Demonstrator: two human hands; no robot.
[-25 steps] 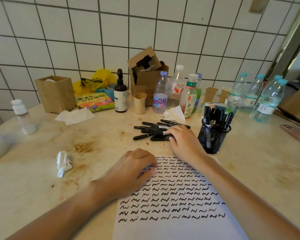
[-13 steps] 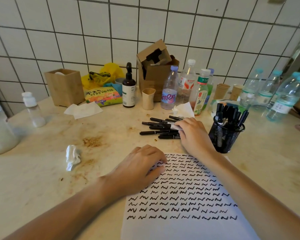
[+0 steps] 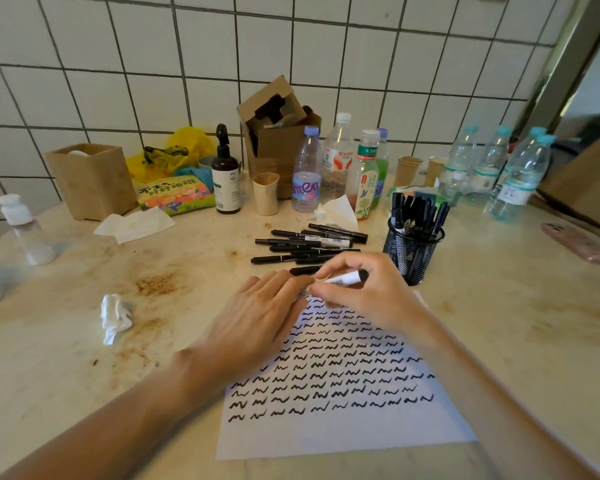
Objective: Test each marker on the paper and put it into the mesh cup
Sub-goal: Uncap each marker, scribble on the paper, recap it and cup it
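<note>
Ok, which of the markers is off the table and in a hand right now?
The white-labelled marker, gripped by the right hand above the paper's top edge. The loose markers lie on the table; the others stand in the mesh cup.

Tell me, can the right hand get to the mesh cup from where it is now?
Probably yes. The right hand, gripping a marker, is just beside the mesh cup, with bare table between them. The markers standing in the cup crowd its mouth, though some gaps seem to be left.

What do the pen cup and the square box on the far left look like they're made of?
Mesh cup: looks like black metal wire mesh, since the markers show through its open weave. Square box: probably bamboo or light wood, matte tan with faint grain.
</note>
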